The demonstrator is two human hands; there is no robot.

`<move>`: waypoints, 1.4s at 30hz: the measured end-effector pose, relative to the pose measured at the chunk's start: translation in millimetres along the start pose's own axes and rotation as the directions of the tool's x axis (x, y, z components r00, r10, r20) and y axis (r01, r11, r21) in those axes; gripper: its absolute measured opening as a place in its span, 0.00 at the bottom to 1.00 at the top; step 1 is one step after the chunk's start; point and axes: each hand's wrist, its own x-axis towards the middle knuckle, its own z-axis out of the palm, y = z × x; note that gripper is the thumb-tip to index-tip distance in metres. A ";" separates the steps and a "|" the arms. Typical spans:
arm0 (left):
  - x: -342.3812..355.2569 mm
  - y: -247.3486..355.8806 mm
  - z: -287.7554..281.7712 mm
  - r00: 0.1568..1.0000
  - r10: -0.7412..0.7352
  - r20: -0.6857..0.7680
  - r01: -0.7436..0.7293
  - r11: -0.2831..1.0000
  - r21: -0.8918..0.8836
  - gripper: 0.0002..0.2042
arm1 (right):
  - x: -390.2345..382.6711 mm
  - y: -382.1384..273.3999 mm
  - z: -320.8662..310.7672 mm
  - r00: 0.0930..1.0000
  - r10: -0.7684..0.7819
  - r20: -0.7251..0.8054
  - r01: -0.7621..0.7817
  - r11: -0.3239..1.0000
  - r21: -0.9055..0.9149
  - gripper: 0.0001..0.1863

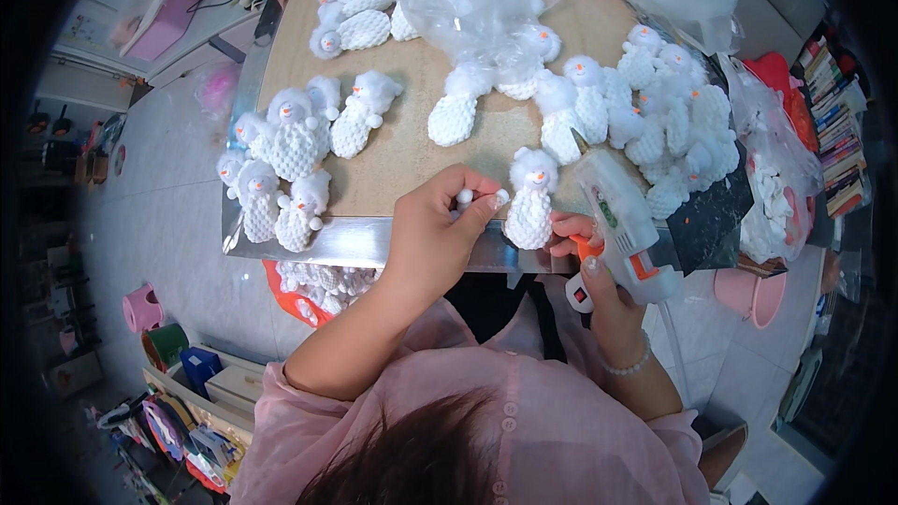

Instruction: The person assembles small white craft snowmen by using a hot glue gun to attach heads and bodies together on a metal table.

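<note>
My left hand (432,229) is closed over the table's near edge. It pinches a small white pom-pom (502,196) between thumb and finger, and more white balls show in its curled fingers. My right hand (608,299) grips a white glue gun (619,210) with an orange trigger, its nozzle pointing up and away from me. Between my hands, a white crocheted snowman (531,206) with a fluffy head and orange nose lies face up at the table edge. The fingers of my right hand are close beside its lower body.
Finished-looking snowmen lie in groups on the left (292,145) and right (678,122) of the table (402,140). Clear plastic bags (468,5) cover others at the back. A dark board (716,215) sits at the right corner. Below the front edge stands a red bag (297,297) of white pieces.
</note>
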 end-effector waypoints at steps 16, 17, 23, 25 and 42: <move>7.2 -2.5 5.4 0.999 0.032 0.021 -0.035 0.989 0.146 0.04 | 4.8 5.2 -2.6 0.999 0.040 0.009 -0.039 0.997 -0.069 0.18; 6.8 -1.6 5.7 1.000 0.019 0.014 -0.021 0.987 0.158 0.05 | 5.0 5.4 -2.5 0.999 0.035 0.014 -0.034 0.997 -0.066 0.18; 2.0 2.7 8.6 0.996 0.085 0.002 -0.084 0.969 0.232 0.08 | 2.2 4.1 3.9 0.996 0.091 0.009 -0.090 0.995 -0.037 0.17; 0.7 3.2 11.0 0.987 0.159 0.002 -0.154 0.952 0.266 0.08 | 0.6 3.1 8.6 0.990 0.142 -0.020 -0.142 0.990 0.023 0.17; 19.7 4.4 1.7 0.876 0.472 -0.098 -0.342 0.751 0.565 0.09 | 0.4 11.8 37.5 0.993 0.078 -0.084 -0.069 0.992 0.107 0.21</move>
